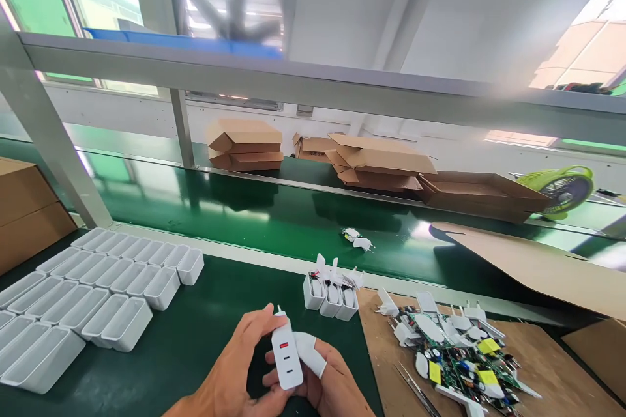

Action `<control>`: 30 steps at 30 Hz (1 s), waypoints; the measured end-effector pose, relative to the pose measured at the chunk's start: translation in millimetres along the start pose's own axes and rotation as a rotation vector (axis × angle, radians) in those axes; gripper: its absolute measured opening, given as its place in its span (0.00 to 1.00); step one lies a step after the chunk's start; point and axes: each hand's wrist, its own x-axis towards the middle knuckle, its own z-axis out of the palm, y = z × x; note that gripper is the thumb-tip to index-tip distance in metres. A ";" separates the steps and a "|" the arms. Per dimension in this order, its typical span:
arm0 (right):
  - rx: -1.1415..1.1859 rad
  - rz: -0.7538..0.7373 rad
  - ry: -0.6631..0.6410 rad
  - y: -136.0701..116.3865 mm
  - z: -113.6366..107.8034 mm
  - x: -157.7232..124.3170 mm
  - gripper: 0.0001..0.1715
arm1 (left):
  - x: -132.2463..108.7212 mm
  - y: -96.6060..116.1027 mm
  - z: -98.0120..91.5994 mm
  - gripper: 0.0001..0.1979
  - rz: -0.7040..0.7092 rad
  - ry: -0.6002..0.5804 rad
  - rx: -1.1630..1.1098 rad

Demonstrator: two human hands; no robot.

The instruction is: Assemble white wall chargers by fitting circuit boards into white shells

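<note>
A white charger (286, 353) with a red port and two slots on its face is gripped between both hands at the bottom centre. My left hand (238, 365) wraps its left side. My right hand (328, 381), with a white finger cot on one finger, presses its right side. Just beyond stand three white shells (330, 298) with parts sticking out. To the left lie rows of empty white housings (92, 293). A heap of green circuit boards and plug parts (452, 348) lies on brown cardboard (548, 365) at the right.
A green conveyor belt (244, 208) runs across behind the bench, with one small assembled part (356, 238) on it. Flat cardboard boxes (372, 163) lie beyond the belt, a green fan (560, 190) at right. Tweezers (415, 391) rest by the boards. A metal frame post (44, 137) rises at left.
</note>
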 end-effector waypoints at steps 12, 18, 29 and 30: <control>-0.121 -0.056 0.007 -4.3 8.6 -1.0 0.33 | 4.4 3.3 -0.7 0.49 0.032 0.005 0.059; -0.617 -0.500 0.250 -14.1 -10.9 -11.4 0.21 | 3.1 -15.6 -3.6 0.41 -0.190 0.033 0.164; -0.731 -0.621 0.913 -2.6 -110.1 13.6 0.23 | 81.6 -55.6 27.8 0.46 -0.498 -0.054 -0.063; -0.726 -0.628 0.922 -1.8 -108.8 13.0 0.23 | 84.7 -57.9 34.8 0.46 -0.485 -0.080 -0.070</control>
